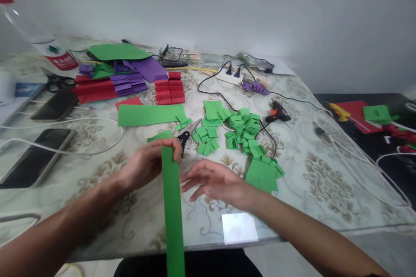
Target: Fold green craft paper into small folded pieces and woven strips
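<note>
Your pale table with brown floral pattern carries small folded green paper pieces, black-handled metal scissors, red pleated paper strips and a white rectangular power strip.

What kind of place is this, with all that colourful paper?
It looks like a craft table, maybe in a home. Green paper pieces lie on it, near a pair of scissors and what looks like a glue gun, and the left hand holds a green strip.

Over my feed I count one green strip towards six o'clock, two phones at nine, one bottle at ten. At one, I see one power strip with two plugs.
</note>
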A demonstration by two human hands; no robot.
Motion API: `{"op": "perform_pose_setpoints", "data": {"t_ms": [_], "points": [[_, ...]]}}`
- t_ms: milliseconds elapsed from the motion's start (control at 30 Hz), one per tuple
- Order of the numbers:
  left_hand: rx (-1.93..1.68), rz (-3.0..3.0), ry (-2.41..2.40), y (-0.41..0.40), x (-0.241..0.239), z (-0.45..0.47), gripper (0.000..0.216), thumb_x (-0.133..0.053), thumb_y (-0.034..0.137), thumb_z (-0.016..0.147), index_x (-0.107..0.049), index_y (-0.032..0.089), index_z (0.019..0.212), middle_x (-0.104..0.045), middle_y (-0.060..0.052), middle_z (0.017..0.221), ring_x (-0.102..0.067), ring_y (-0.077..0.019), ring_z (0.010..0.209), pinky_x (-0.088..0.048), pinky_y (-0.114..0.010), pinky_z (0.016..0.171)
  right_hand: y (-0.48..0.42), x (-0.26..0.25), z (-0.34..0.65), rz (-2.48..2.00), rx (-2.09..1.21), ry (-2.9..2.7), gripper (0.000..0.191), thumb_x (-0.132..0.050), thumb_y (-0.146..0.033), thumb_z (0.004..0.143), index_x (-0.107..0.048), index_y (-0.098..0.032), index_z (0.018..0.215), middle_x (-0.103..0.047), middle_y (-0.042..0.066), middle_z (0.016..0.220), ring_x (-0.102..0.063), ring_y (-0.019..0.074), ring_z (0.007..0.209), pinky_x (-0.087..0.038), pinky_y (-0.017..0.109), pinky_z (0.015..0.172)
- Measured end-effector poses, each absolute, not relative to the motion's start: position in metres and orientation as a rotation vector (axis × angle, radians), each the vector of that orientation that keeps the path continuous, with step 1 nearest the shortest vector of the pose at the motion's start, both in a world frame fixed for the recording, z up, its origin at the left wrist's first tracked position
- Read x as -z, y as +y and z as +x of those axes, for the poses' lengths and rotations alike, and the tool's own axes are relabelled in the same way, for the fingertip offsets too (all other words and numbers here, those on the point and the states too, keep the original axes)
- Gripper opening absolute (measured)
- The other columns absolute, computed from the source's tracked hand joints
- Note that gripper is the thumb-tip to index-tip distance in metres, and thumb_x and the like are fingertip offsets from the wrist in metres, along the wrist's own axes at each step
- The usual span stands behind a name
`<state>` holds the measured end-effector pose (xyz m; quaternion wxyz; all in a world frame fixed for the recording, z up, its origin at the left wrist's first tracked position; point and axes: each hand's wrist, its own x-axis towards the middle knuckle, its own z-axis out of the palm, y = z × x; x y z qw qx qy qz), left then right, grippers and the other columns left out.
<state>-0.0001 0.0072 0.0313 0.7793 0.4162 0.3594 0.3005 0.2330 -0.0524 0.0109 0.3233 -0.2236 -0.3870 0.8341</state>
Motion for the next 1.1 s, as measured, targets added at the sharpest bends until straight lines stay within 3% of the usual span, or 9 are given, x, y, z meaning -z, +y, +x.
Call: {"op": "perform_pose_setpoints", "data": {"t_ms": [133,267,400,600,767,933,1100], "points": [[-0.334,0.984,0.687,-0.004,-0.027,0.007,0.012,-0.065,0.027,0.083,-0.064,0.016,0.076,-0.052,0.001,0.059,-0.035,-0.01,0.048,-0.022,-0.023,0.046,-0.054,-0.003,0.221,-0.798,-2.055,-0.874,0.037,-0.092,-0.032,0.079,-0.064,-0.019,0.1,-0.078,0.003,0.097,-0.075,0.0158,0.082,-0.059,0.027,0.07],[-0.28,1.074,0.646,-0.008,-0.027,0.012,0.017,-0.063,0.028,0.091,-0.062,0.016,0.079,-0.057,0.001,0.065,-0.034,-0.0091,0.052,-0.022,-0.024,0.049,-0.053,0.003,0.218,-0.889,-2.015,-0.845,0.044,-0.095,-0.029,0.072,-0.06,-0.021,0.097,-0.077,-0.001,0.085,-0.07,0.0135,0.069,-0.054,0.023,0.058],[-0.329,1.139,0.649,-0.012,-0.028,0.015,0.019,-0.065,0.037,0.096,-0.066,0.017,0.094,-0.068,-0.003,0.081,-0.037,-0.0095,0.057,-0.026,-0.023,0.052,-0.054,0.004,0.219,-0.913,-2.015,-0.811,0.051,-0.097,-0.024,0.067,-0.059,-0.021,0.101,-0.074,-0.005,0.076,-0.067,0.0119,0.062,-0.054,0.022,0.054],[-0.356,1.098,0.722,-0.015,-0.027,0.015,0.033,-0.065,0.049,0.099,-0.06,0.021,0.115,-0.061,0.001,0.077,-0.041,-0.0096,0.055,-0.03,-0.022,0.049,-0.052,-0.004,0.225,-0.967,-1.959,-0.788,0.046,-0.092,-0.026,0.076,-0.066,-0.021,0.114,-0.072,-0.004,0.078,-0.069,0.0115,0.06,-0.058,0.023,0.057],[-0.443,1.209,0.74,-0.014,-0.023,0.015,0.036,-0.062,0.055,0.1,-0.06,0.019,0.1,-0.057,0.002,0.076,-0.055,-0.0134,0.063,-0.048,-0.025,0.058,-0.048,-0.005,0.227,-1.031,-1.897,-0.709,0.041,-0.094,-0.027,0.072,-0.068,-0.019,0.103,-0.073,-0.004,0.074,-0.073,0.0125,0.06,-0.06,0.023,0.057],[-0.463,1.336,0.764,-0.014,-0.02,0.016,0.039,-0.053,0.056,0.105,-0.06,0.019,0.095,-0.056,0.001,0.077,-0.057,-0.015,0.067,-0.051,-0.027,0.062,-0.05,-0.001,0.224,-1.05,-1.822,-0.724,0.038,-0.095,-0.031,0.072,-0.068,-0.018,0.095,-0.072,-0.005,0.068,-0.075,0.0147,0.057,-0.062,0.023,0.054],[-0.521,1.429,0.854,-0.016,-0.022,0.016,0.04,-0.057,0.055,0.102,-0.065,0.02,0.085,-0.061,-0.002,0.083,-0.056,-0.0188,0.08,-0.052,-0.031,0.074,-0.051,-0.002,0.225,-1.021,-1.831,-0.731,0.034,-0.091,-0.036,0.079,-0.067,-0.018,0.095,-0.075,-0.002,0.065,-0.077,0.016,0.058,-0.064,0.022,0.056]]}}
